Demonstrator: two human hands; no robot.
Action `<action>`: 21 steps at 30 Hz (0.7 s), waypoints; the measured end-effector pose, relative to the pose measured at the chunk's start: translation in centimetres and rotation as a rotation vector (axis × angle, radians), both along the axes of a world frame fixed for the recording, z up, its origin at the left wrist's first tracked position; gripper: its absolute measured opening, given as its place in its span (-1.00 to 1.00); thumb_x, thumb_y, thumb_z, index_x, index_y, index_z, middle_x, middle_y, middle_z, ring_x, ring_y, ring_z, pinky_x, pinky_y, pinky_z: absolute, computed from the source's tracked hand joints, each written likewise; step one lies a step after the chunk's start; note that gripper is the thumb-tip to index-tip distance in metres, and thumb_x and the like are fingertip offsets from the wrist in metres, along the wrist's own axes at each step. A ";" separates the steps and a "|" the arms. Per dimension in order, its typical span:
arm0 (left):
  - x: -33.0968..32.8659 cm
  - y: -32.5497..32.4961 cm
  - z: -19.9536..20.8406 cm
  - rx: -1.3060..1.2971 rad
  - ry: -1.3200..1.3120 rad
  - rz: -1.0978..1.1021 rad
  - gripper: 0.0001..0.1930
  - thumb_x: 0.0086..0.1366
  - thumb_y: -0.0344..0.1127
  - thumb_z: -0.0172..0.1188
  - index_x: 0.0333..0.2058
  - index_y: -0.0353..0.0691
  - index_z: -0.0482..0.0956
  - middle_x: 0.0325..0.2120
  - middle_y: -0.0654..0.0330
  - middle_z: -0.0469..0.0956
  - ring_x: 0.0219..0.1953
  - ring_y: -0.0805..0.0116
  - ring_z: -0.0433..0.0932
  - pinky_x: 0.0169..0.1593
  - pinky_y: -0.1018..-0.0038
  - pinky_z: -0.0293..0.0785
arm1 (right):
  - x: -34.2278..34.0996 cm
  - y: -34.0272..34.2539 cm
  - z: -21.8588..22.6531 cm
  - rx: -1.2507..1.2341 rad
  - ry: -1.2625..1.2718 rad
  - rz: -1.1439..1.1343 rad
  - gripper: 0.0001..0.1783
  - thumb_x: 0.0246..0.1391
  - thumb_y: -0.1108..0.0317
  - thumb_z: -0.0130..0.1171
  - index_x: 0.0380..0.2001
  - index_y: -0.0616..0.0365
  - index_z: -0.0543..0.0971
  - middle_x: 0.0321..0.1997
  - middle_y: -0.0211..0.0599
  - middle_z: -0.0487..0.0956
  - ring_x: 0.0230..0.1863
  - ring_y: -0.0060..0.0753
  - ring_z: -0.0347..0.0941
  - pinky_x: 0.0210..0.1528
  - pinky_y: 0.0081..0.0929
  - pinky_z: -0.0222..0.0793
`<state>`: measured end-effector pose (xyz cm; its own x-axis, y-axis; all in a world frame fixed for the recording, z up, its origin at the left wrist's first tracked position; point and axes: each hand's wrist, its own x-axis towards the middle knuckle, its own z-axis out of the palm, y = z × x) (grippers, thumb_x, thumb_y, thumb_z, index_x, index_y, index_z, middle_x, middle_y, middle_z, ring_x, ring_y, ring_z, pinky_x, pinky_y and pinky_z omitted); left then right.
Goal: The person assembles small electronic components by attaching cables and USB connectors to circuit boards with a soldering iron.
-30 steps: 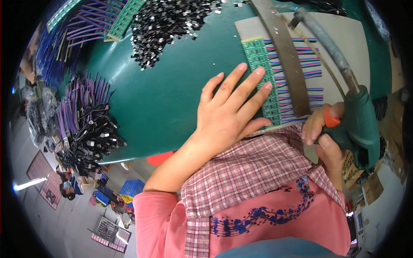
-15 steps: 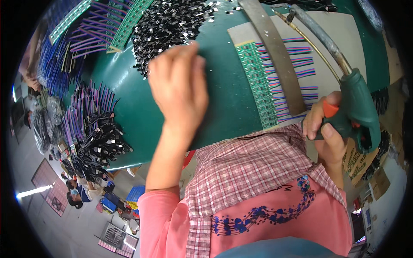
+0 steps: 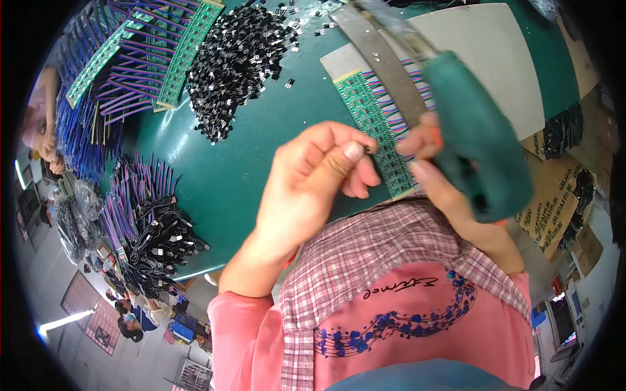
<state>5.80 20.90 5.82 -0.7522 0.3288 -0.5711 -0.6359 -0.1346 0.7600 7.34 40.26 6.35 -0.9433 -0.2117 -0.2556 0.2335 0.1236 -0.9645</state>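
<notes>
Just left of the green circuit-board panel (image 3: 375,133), I observe from my remote view the person's left hand (image 3: 313,166) raised, its thumb and index finger pinched together on a small dark part (image 3: 368,149); the remaining fingers are curled inward. The part is mostly covered, and I cannot tell its kind. From this angle I cannot tell whether it touches the panel.

To the right of the panel's near end, the right hand (image 3: 433,179) has its fingers curled around a green soldering gun (image 3: 479,137). Its fingertips overlap the panel's right edge in my view; contact cannot be confirmed. The gun's front end points away past the panel's right side and is blurred. I cannot tell whether the trigger is pressed.

The panel itself lies at a slant on a pale sheet (image 3: 479,58), which extends well to its right. Striped wires (image 3: 391,116) run out from the panel's right long edge, and a dark flat strip (image 3: 385,62) lies across them.

Left of the panel's far end, I record a heap of small black components (image 3: 231,72) on the green tabletop (image 3: 228,176). Farther left of the panel are wired boards (image 3: 189,55) and a bundle of black cables (image 3: 160,238). Nearest the person, a plaid apron (image 3: 372,244) borders the panel's near end. At far left of the panel, a co-worker's hand (image 3: 51,150) is visible.
</notes>
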 end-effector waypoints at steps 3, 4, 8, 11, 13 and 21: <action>1.0 1.3 -0.1 -0.084 0.105 0.064 -0.86 0.37 -0.42 -0.02 -0.24 -0.37 0.48 -0.53 0.23 0.54 -0.52 0.58 0.45 -0.39 0.65 0.42 | -0.1 -1.1 -1.9 -0.276 -0.084 -0.095 -0.66 0.03 0.65 0.13 -0.09 0.26 0.39 -0.34 -0.38 0.46 -0.35 -0.66 0.36 -0.31 -0.67 0.31; 1.2 1.5 -0.1 -0.083 0.105 0.066 -0.86 0.37 -0.42 -0.02 -0.24 -0.37 0.48 -0.53 0.23 0.54 -0.52 0.58 0.45 -0.39 0.65 0.42 | -0.2 -0.9 -2.1 -0.275 -0.083 -0.092 -0.66 0.03 0.65 0.13 -0.09 0.26 0.39 -0.34 -0.38 0.46 -0.35 -0.66 0.36 -0.31 -0.67 0.31; 1.8 2.0 -0.3 -0.299 0.356 0.006 -0.92 0.32 -0.48 0.03 -0.29 -0.35 0.48 -0.56 0.22 0.53 -0.53 0.55 0.49 -0.43 0.57 0.47 | -0.4 -0.5 -2.4 -0.025 0.100 0.055 -0.65 0.01 0.67 0.10 -0.09 0.27 0.39 -0.38 -0.39 0.45 -0.35 -0.66 0.34 -0.32 -0.66 0.27; 1.9 1.6 0.3 -0.333 0.325 -0.097 -0.86 0.38 -0.44 -0.04 -0.24 -0.38 0.46 -0.49 0.27 0.52 -0.41 0.59 0.51 -0.37 0.67 0.46 | -0.6 -0.8 -1.3 0.014 0.096 0.043 -0.61 0.00 0.67 0.10 -0.05 0.26 0.37 -0.39 -0.39 0.44 -0.35 -0.66 0.33 -0.32 -0.67 0.25; 1.9 1.1 0.5 -0.305 0.297 -0.110 -0.87 0.36 -0.44 -0.01 -0.24 -0.38 0.47 -0.48 0.26 0.53 -0.42 0.60 0.50 -0.38 0.67 0.45 | -0.4 -1.4 -0.8 -0.052 -0.013 -0.026 -0.55 -0.01 0.64 0.12 0.00 0.26 0.34 -0.38 -0.39 0.44 -0.35 -0.68 0.32 -0.31 -0.68 0.23; -0.2 0.5 0.4 -0.194 0.073 -0.240 -0.90 0.30 -0.45 0.06 -0.29 -0.38 0.49 -0.50 0.30 0.51 -0.48 0.62 0.43 -0.46 0.69 0.31 | -1.2 -0.6 -1.2 0.036 0.046 0.002 -0.85 0.00 0.56 0.19 -0.30 0.22 0.50 -0.38 -0.43 0.51 -0.37 -0.57 0.44 -0.36 -0.57 0.38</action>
<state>5.57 21.42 6.19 -0.7077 0.3919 -0.5878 -0.5747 0.1645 0.8017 6.15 39.62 5.18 -0.9539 -0.2049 -0.2192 0.1887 0.1586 -0.9691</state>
